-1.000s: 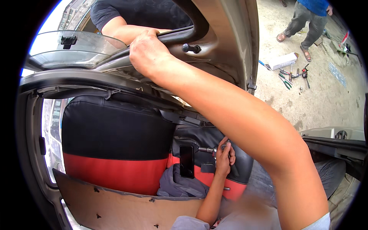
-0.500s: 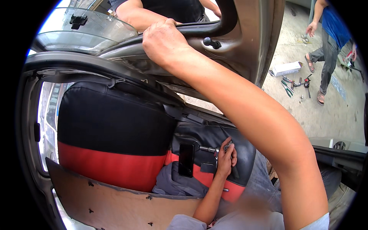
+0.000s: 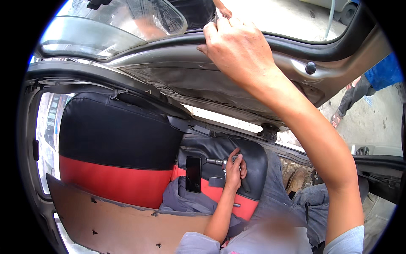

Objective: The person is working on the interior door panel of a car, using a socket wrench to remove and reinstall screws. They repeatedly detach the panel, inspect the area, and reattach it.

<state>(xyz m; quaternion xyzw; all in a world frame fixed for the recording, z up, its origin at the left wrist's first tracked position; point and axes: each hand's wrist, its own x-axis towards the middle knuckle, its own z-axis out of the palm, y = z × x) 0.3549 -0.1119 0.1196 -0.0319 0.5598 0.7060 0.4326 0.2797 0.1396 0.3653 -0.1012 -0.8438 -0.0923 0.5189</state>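
Black-and-red seats are seen across the vehicle interior, with pale ground showing beyond a metal door. Over the black part of the right-hand seat section, a metal-shafted tool is held in the left hand; the fingers are wrapped about its middle, the shaft is pointed leftward and a dark handle is left projecting below. Just left of it a phone is laid, near a grey cloth. At the top of the view, the window frame of the door is gripped by the right hand: fingers are bent over the dark-sealed edge, the thumb is kept on the near side, fingertips are partly hidden and the force cannot be told. A co-worker's hand is noted close beside it. Handling, as judged: the tool is expected to be rigid, fairly dense and perhaps slippery along its bare shaft, so is best held by the handle. The door is taken to be stiff and heavy; hold is best taken on the frame, where some give is expected from the seal. The glass pane is assumed brittle and is best left unpressed.
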